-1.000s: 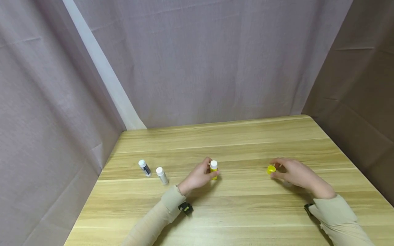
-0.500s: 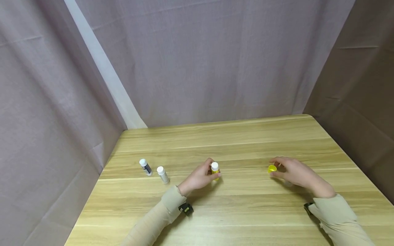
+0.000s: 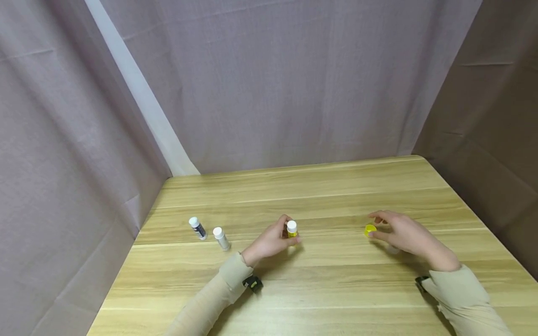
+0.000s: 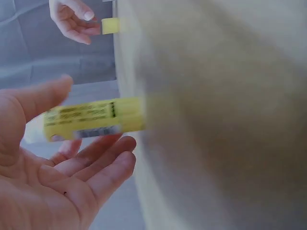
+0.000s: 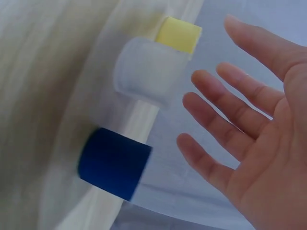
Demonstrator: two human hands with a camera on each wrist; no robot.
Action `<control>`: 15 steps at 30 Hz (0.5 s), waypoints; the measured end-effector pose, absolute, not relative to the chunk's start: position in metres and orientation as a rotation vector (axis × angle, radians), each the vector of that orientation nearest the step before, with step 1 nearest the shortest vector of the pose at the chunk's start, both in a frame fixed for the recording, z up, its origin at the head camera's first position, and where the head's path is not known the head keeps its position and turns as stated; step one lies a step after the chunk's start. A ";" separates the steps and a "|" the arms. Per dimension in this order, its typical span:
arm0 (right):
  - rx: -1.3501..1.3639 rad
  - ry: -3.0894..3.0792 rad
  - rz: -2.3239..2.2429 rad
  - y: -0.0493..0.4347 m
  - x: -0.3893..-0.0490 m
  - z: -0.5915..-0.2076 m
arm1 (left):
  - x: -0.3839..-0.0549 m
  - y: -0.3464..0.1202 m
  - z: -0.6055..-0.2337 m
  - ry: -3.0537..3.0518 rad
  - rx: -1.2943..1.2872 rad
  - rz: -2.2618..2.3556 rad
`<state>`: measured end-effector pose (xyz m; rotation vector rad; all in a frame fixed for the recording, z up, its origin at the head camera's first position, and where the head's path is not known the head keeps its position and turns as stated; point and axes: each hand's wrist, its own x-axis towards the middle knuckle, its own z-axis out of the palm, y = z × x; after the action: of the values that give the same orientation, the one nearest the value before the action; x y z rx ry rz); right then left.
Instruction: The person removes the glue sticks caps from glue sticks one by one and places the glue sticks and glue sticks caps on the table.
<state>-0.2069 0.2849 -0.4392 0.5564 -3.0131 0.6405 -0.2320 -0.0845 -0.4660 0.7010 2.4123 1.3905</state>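
Note:
A yellow glue stick point(image 3: 292, 229) with a white top stands upright on the table, between the thumb and fingers of my left hand point(image 3: 270, 241). In the left wrist view the hand's thumb and fingers lie loosely spread around the glue stick point(image 4: 96, 118), not curled onto it. My right hand point(image 3: 407, 236) is spread beside a yellow cap point(image 3: 370, 229) on the table. Its palm and straight fingers face a translucent white cap point(image 5: 149, 72) and a dark blue cap point(image 5: 115, 163) in the right wrist view. The right hand hides the blue cap from the head view.
Two more glue sticks stand to the left: one with a dark label point(image 3: 198, 229) and a pale grey one point(image 3: 221, 239), both white-topped. The wooden table point(image 3: 311, 289) meets a grey curtain point(image 3: 294, 84) at the back and a brown one point(image 3: 496, 121) at the right.
The fingers of my right hand have parted from the yellow cap, whose upper face now looks closed where a hollow showed before. The left hand and its glue stick have hardly moved.

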 end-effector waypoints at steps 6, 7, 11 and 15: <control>0.572 -2.901 0.681 0.281 -0.204 -0.424 | -0.231 -0.093 -0.436 2.485 0.749 1.385; 0.576 -2.872 0.691 0.280 -0.204 -0.421 | -0.232 -0.095 -0.428 2.517 0.775 1.396; 0.621 -2.733 0.705 0.273 -0.211 -0.406 | -0.236 -0.107 -0.395 2.725 0.856 1.445; 0.643 -2.640 0.726 0.263 -0.216 -0.390 | -0.240 -0.122 -0.370 2.989 0.838 1.407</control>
<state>-0.2160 0.2631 -0.3899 0.6431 -2.6400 0.7264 -0.2403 -0.1219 -0.3703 0.8384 2.9890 1.4075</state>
